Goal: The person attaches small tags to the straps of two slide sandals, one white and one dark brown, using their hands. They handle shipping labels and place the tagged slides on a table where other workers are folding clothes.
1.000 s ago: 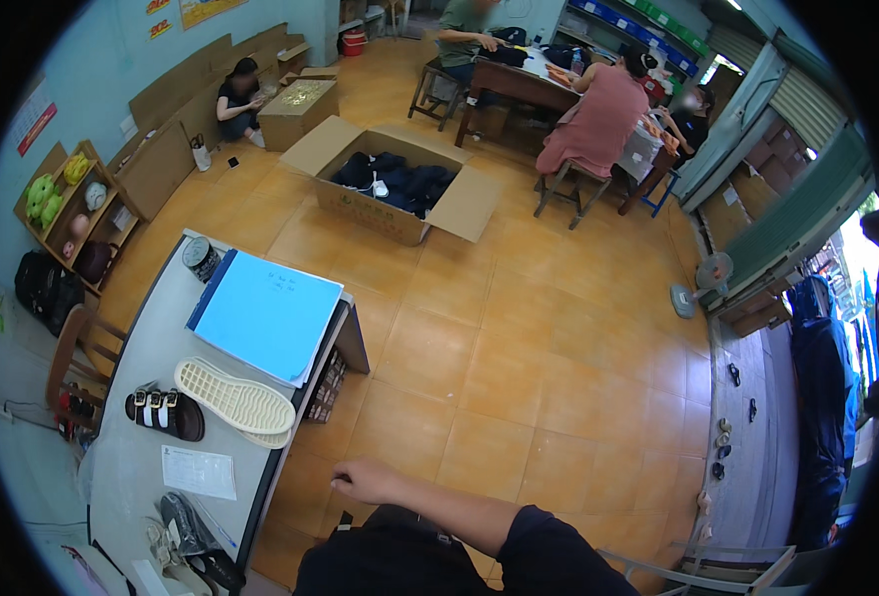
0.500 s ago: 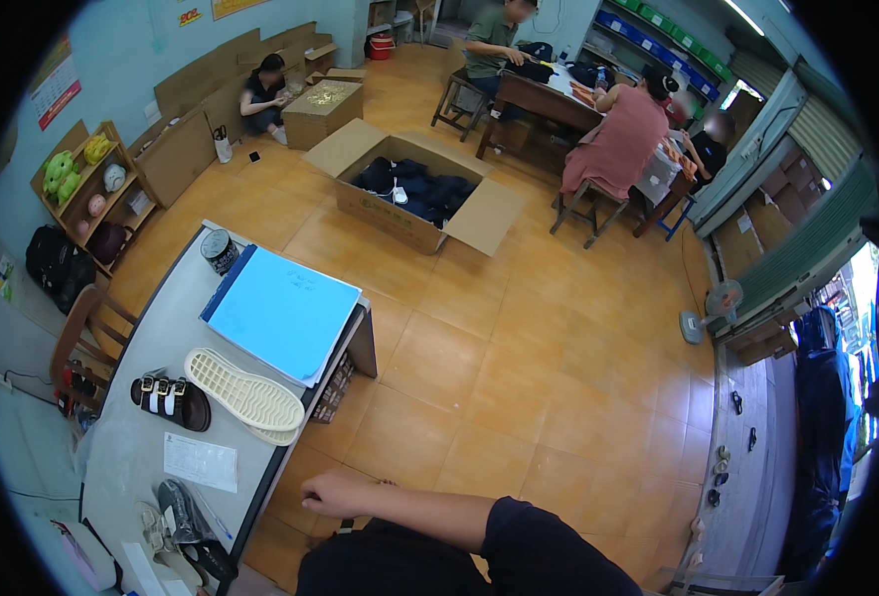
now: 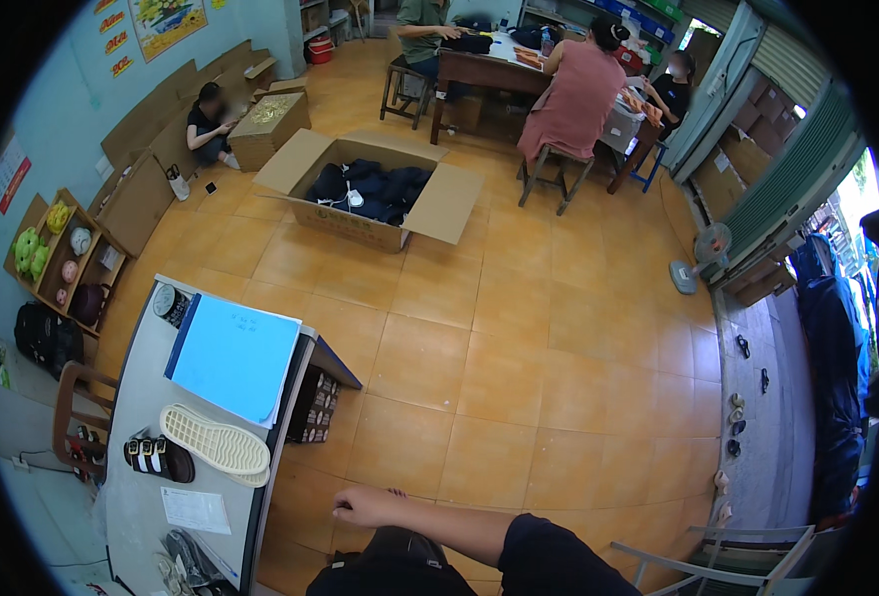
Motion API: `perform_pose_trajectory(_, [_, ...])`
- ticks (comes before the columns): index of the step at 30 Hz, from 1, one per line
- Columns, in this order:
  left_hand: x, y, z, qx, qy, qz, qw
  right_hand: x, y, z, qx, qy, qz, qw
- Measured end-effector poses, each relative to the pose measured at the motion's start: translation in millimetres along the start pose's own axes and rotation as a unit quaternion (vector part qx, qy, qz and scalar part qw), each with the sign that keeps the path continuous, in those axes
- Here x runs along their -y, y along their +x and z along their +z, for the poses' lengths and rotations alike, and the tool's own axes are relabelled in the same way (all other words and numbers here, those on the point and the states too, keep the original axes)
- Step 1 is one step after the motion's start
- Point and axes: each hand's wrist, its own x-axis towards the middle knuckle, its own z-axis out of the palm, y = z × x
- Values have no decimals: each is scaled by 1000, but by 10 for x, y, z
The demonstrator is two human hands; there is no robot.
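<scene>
My right hand [image 3: 365, 506] is low in the view, its forearm reaching in from the lower right across my dark-clothed lap. Its fingers are curled in and nothing shows in them. Several small skin-coloured tips just beyond the wrist could be fingers or toes; I cannot tell. My left hand is not seen. Closest to the right hand, on its left, stands a grey desk [image 3: 141, 372]. On it lie a blue folder [image 3: 233, 353] of papers, a cream shoe sole [image 3: 216, 442], a dark sandal with buckled straps [image 3: 159, 459], a paper slip [image 3: 196, 510] and plastic-wrapped shoes [image 3: 193, 558].
A large open carton [image 3: 350, 226] of dark garments stands ahead on the tiled floor. Beyond it, several people sit around a work table [image 3: 474, 70]; another sits by a box [image 3: 270, 129]. A fan [image 3: 708, 248] stands right. A metal frame [image 3: 727, 561] is at lower right.
The view has shifted, so the desk and carton sit further left and the metal frame shows more. My right hand stays curled in front of my lap.
</scene>
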Motion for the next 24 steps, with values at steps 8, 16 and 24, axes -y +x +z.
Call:
perform_pose_trajectory(8, [-362, -21, -75, 24, -15, -53, 998, -111, -18, -227, -41, -12, -1, 999])
perform_pose_trajectory(16, [-496, 65, -121, 34, -32, -105, 993, -174, 45, -208, -19, -3, 0, 1000])
perform_pose_trajectory(24, [-278, 40, -8, 38, -59, -161, 984, -140, 265, -218, -30, 5, -24, 999])
